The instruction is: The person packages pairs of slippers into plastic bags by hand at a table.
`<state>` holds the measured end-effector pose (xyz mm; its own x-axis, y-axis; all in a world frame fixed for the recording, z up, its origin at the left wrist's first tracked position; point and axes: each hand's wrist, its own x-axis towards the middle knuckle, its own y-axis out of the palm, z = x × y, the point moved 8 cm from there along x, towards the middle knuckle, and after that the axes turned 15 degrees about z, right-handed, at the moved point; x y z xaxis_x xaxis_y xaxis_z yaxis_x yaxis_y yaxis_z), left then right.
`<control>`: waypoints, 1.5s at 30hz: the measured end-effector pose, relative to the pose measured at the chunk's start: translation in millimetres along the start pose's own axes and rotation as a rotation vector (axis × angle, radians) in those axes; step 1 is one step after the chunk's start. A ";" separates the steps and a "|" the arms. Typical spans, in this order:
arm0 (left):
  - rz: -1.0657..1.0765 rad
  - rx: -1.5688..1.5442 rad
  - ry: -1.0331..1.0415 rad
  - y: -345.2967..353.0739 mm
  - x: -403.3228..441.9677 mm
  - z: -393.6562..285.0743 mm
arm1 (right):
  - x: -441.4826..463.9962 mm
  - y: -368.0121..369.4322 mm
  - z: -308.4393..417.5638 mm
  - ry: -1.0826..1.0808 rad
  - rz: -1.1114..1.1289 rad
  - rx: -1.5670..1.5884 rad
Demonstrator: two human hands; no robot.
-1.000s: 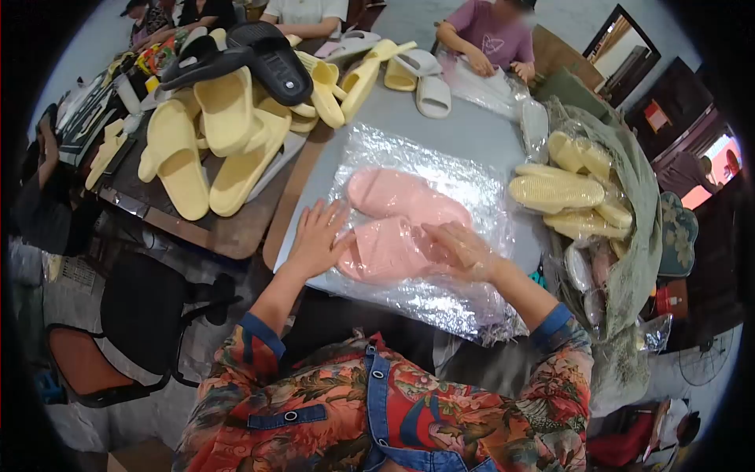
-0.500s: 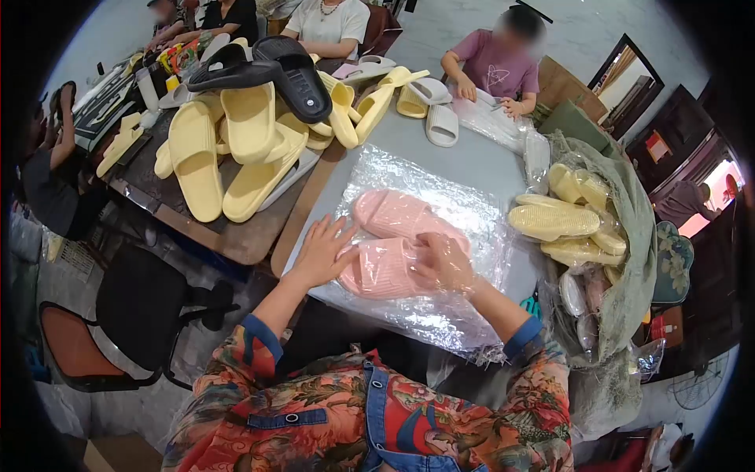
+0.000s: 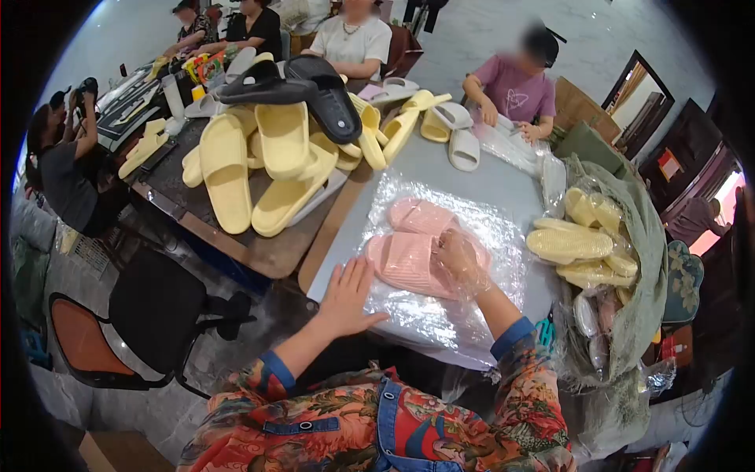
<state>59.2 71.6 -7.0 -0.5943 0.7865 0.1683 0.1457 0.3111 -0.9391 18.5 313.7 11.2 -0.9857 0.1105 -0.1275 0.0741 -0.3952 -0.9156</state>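
A pair of pink slippers [image 3: 410, 261] lies on a stack of clear plastic bags [image 3: 393, 197] on the grey table in front of me. My right hand [image 3: 462, 263] is at the nearer slipper, its fingers curled in at the strap's edge, and clear film appears to cover the hand. My left hand [image 3: 348, 297] is flat with fingers spread, left of the slippers by the table's front edge, holding nothing. The fingertips of the right hand are partly hidden by the slipper.
Yellow slippers [image 3: 224, 173] and black slides [image 3: 330, 102] are piled on the brown table at left. A green sack [image 3: 629, 236] with bagged yellow slippers [image 3: 572, 242] stands at right. Across the table, a person in purple [image 3: 515, 90] handles plastic. Teal scissors [image 3: 546, 329] lie near my right sleeve.
My left hand has come off the near slipper and moved down toward the table edge. My right hand has curled further at the near slipper's strap. The whole view has shifted somewhat.
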 end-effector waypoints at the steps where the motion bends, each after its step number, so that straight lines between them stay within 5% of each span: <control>1: 0.005 0.038 -0.003 1.9 -0.3 -0.4 | -0.2 -1.2 -1.9 0.017 -0.020 0.045; 4: -0.030 0.149 0.012 2.7 1.2 0.1 | 17.5 10.4 -13.2 -0.006 -0.056 0.141; 9: -0.182 -0.096 0.004 -0.5 -2.3 16.6 | 36.7 25.2 -38.5 -0.150 -0.040 0.535; 15: -0.207 -0.182 0.033 -1.8 -6.3 18.8 | -19.8 -30.6 -11.5 -0.118 -0.138 0.258; 16: -0.213 -0.184 0.029 -0.3 -5.8 19.2 | -21.8 -22.1 -24.7 -0.034 -0.136 0.417; 20: -0.231 -0.122 0.060 -4.1 -8.6 13.4 | -56.8 -21.0 -12.5 -0.254 -0.254 0.313; 23: -0.215 -0.071 0.104 3.4 -10.9 13.3 | -58.7 -14.0 -24.1 0.174 -0.163 0.155; 30: -0.317 -0.245 0.165 -7.1 -27.3 34.7 | -72.5 -33.2 -18.6 -0.139 -0.250 0.905; 32: -0.308 -0.238 0.198 -7.4 -29.1 34.0 | -75.4 -37.1 -20.9 -0.168 -0.296 0.422; 35: -0.261 -0.209 0.219 -17.4 -31.0 24.9 | -71.1 -17.8 7.4 -0.036 -0.015 0.048; 39: -0.254 -0.180 0.244 -11.2 -31.6 26.7 | -54.7 25.1 -10.6 -0.146 -0.199 0.316; 40: -0.248 -0.170 0.228 -8.5 -32.0 28.8 | -55.8 20.4 -1.4 -0.155 -0.247 0.061; 45: -0.157 -0.176 0.152 -25.9 -42.2 30.7 | -63.1 -5.8 19.4 -0.418 -0.220 0.112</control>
<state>56.3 14.0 1.0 -0.4969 0.7880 0.3634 0.2038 0.5130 -0.8338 77.3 291.3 32.0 -0.9543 -0.1648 0.2495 -0.1366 -0.5019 -0.8541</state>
